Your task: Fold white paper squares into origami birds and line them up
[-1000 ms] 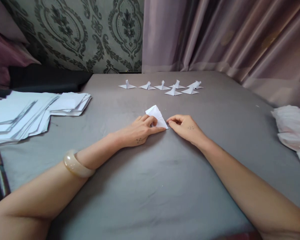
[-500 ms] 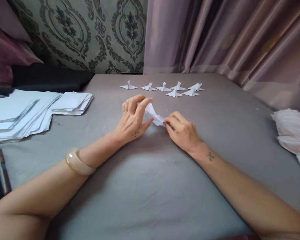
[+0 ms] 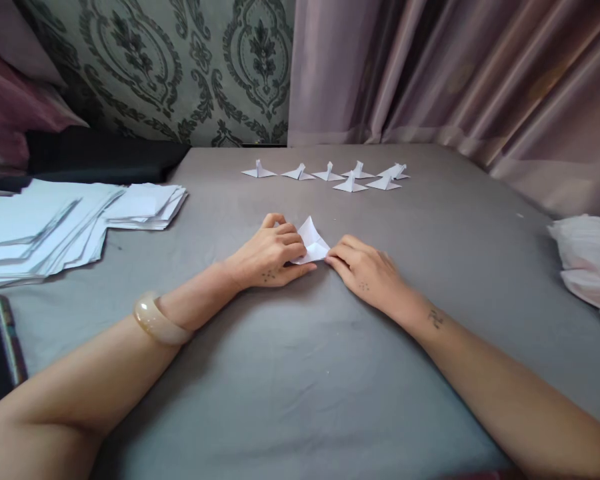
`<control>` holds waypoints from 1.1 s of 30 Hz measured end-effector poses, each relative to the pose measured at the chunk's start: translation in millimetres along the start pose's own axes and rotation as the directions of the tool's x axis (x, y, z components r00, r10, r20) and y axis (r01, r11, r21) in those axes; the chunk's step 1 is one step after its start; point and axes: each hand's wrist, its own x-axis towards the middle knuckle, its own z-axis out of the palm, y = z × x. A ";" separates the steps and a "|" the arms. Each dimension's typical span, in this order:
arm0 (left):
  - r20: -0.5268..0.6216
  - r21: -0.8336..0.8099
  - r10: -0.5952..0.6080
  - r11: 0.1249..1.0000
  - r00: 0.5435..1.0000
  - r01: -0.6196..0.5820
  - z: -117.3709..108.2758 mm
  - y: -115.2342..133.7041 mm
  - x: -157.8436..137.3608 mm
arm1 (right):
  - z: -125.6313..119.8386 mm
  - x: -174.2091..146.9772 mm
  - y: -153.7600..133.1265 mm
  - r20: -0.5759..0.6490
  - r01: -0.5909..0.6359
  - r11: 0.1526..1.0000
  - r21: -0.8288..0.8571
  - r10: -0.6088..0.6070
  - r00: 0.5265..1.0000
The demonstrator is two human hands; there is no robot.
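Observation:
Between my hands a small white folded paper (image 3: 312, 241) lies low over the grey cloth, creased, with one corner pointing away from me. My left hand (image 3: 276, 252) covers its left part, fingers curled down on it and thumb along the near edge. On the other side, my right hand (image 3: 361, 265) pinches the paper's right corner between thumb and fingertips. Beyond them, several white folded paper birds (image 3: 351, 183) stand in loose rows, wings spread flat.
A grey cloth (image 3: 300, 393) covers the table. Stacked white paper sheets (image 3: 40, 227) lie at the left, with a dark phone (image 3: 0, 353) nearer me. A black cloth (image 3: 105, 155) is behind the stack. White crumpled plastic (image 3: 585, 253) sits at the right edge; curtains (image 3: 430, 73) hang behind.
My left hand has come down from its raised, spread pose and now presses on the paper. The paper has turned flatter, while my right hand keeps its pinch, slightly lower.

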 end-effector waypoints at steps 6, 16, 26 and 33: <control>-0.020 -0.070 -0.093 0.993 0.995 0.092 0.7 2.4 0.4 | 3.2 4.0 -2.3 -0.012 -0.146 0.974 0.172 0.151 0.989; 0.046 -0.208 -0.221 0.952 0.974 0.226 4.9 3.8 -1.6 | 12.5 5.3 -0.4 -0.077 -0.127 0.970 0.208 0.146 0.986; -0.093 -0.086 -0.160 0.985 0.983 0.152 6.3 -1.3 -3.1 | 8.6 -2.0 -6.2 -0.033 -0.016 0.998 0.057 0.018 0.999; -0.186 0.058 -0.119 0.990 0.975 0.132 7.6 2.5 -1.5 | 2.9 4.2 1.9 0.025 -0.041 0.950 0.310 0.035 0.999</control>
